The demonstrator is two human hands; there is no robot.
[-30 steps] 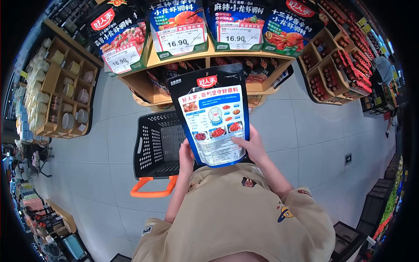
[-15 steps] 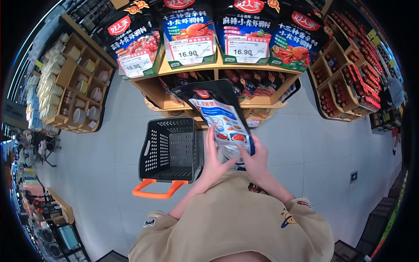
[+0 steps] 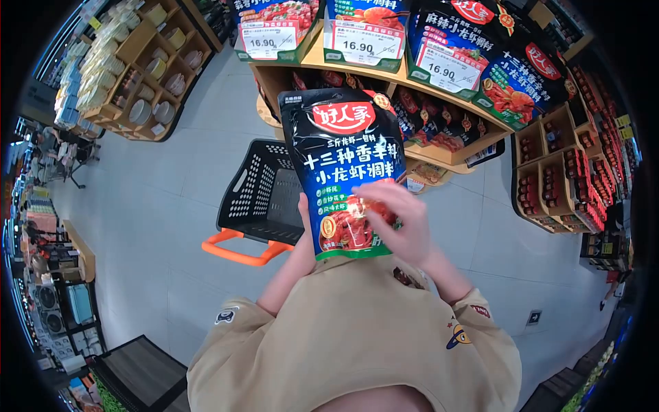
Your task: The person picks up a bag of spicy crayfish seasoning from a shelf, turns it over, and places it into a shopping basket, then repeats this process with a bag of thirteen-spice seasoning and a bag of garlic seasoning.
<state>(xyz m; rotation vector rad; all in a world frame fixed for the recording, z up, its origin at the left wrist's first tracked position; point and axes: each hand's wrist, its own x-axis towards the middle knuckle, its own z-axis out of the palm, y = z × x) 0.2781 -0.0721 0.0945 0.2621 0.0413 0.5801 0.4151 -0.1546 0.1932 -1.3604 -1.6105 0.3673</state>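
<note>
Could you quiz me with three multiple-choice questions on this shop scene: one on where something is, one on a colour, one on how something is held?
1. Where is the shopping basket? A on the floor by the shelf B on the shelf C on a trolley
2. What colour is its handle? A blue B orange C green
3. How is the seasoning pouch held? A left hand alone B lying in the basket C both hands, right hand across its front

Answers: 1 A, floor tiles surround it. 2 B, plainly orange. 3 C, a hand at each lower side.
</note>
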